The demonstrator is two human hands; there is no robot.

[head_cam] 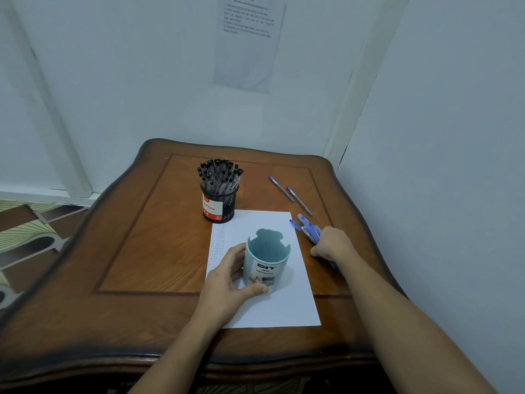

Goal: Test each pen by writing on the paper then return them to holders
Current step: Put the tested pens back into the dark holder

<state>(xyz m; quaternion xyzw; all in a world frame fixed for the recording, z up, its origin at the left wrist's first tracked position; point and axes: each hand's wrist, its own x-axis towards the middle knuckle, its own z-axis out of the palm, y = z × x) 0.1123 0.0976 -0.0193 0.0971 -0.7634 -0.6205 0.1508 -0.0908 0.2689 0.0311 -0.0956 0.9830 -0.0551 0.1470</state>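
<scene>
Fingers (237, 250) and thumb of my left hand (224, 282) curl round the pale blue holder (268, 260), which stands on the paper (284, 308). My right hand (331, 243) is closed on a bundle of blue pens (308, 228) just right of the sheet. Two loose blue pens (281, 189) lie beyond. The black mesh holder (220, 204), full of black pens (218, 174), stands at the paper's far left corner on the wooden table (142, 237).

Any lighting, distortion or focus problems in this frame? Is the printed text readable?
Head view: dim, even light with a bluish cast, no glare; wide-angle bowing bends the wall lines near the edges; the label on the blue holder in the left hand reads clearly; the wall notice is too soft to read; the blue pens in the right hand look sharp.
</scene>
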